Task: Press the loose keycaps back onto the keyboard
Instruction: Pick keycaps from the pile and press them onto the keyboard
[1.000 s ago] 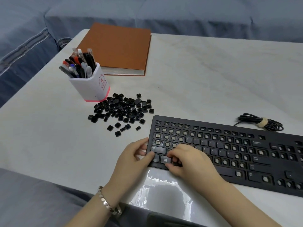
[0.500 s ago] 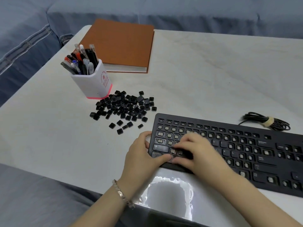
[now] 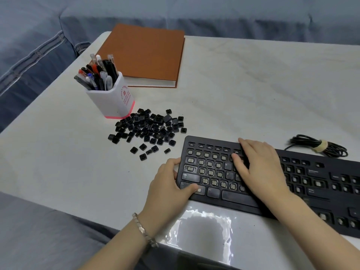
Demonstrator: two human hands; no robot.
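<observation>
Black plastic loose keycaps point(image 3: 150, 129) lie heaped on the surface point(image 3: 253, 84), just beyond the far-left corner of the keyboard point(image 3: 229, 201) and just beside the pen holder point(image 3: 113, 98). The keyboard's long axis runs left to right, and most left-side sockets are bare.

Left hand point(image 3: 169, 186) grips the keyboard's left end, thumb on a bottom-row key and fingers curled over the edge. Right hand point(image 3: 259, 166) lies flat with straight fingers on the upper rows; no cap shows in it.

The pile sits forward-left of both hands. The left is nearer, so it is likely the one to fetch.

Black keyboard point(image 3: 214, 172) flat on table, most keys missing, heap of loose black keycaps point(image 3: 150, 129) just beyond its left end
</observation>
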